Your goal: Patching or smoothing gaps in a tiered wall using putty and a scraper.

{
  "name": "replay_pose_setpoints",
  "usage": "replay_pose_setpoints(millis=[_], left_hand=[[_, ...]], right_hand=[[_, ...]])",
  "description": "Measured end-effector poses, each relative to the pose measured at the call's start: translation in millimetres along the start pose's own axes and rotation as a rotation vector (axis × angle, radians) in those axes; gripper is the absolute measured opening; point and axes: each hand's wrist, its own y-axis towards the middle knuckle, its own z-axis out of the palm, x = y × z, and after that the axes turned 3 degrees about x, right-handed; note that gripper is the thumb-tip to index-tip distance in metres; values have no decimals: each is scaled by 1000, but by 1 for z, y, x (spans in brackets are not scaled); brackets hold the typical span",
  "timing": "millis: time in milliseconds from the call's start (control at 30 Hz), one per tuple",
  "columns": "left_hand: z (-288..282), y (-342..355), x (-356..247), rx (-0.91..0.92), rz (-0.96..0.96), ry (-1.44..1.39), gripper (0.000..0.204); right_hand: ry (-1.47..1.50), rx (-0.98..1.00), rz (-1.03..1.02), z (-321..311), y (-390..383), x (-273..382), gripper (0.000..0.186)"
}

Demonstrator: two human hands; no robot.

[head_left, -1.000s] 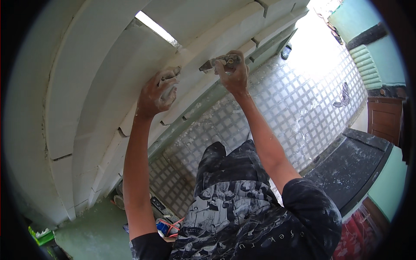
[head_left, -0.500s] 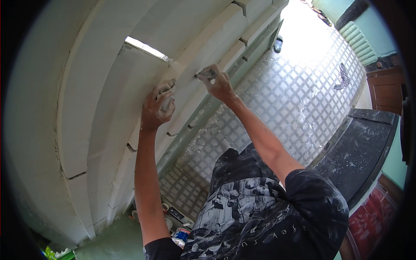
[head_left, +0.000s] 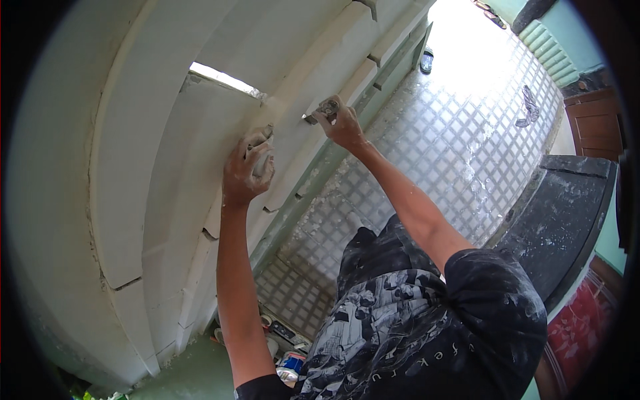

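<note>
A pale stepped panel (head_left: 293,83) with raised mouldings and short slots stands in front of me. My left hand (head_left: 243,170), coated in white dust, is closed around a pale putty-like lump (head_left: 260,163) and stays close against the panel. A greyish tip shows past its fingers, but its kind is unclear. To the right, my right hand (head_left: 347,128) pinches a small dusty scraper-like tool (head_left: 329,108). The tool's thin dark end (head_left: 309,119) lies at a raised moulding; whether it touches, I cannot tell.
A bright gap (head_left: 225,79) opens in the panel above my left hand. A dusty black counter (head_left: 560,220) stands at the right. On the patterned tile floor (head_left: 427,147) lie a crumpled cloth (head_left: 529,108) and a dark sandal (head_left: 427,61). A white-and-blue tub (head_left: 291,365) sits low beside me.
The view has shifted slightly. My right hand's fingers have turned a little around the tool, and its end still sits near the moulding. My left hand keeps its hold on the lump.
</note>
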Motion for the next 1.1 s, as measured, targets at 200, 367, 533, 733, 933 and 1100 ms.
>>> replay_pose_setpoints(millis=[200,367,533,733,933,1100], left_hand=[[-1,-2,2,-7,5,2,32],[-2,-1,5,-7,-17,-1,31],[-3,-2,3,-2,-3,1,31],[-2,-1,3,-4,14,-20,31],[-2,-1,1,-10,10,5,30],[-5,-3,5,5,-4,9,30]], right_hand=[[80,-134,10,-6,3,17,24],[43,-40,-2,-7,8,28,24],[-148,-54,-103,-2,6,22,21],[95,-211,-80,-14,5,26,22],[2,-241,-101,-11,3,22,21],[11,-224,-105,-10,-4,21,22]])
